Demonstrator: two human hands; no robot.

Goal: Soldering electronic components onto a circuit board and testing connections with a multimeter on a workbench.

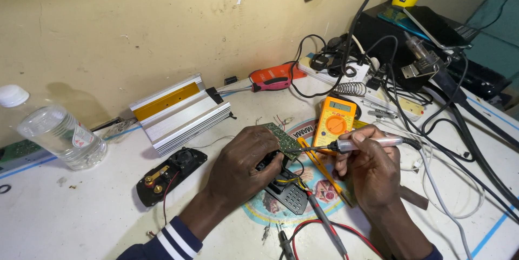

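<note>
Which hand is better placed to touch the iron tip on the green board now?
The right hand: it holds the soldering iron, tip pointing at the green circuit board. The left hand is busy gripping that board.

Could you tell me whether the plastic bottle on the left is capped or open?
Capped: the plastic bottle lies tilted with its white cap on.

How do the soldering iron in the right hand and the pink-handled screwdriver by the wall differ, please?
The soldering iron is held in the right hand, its tip at the green circuit board; the screwdriver lies untouched on the table. The iron's handle is pale and corded; the screwdriver's is pink and black, cordless. Both are slim hand tools.
</note>
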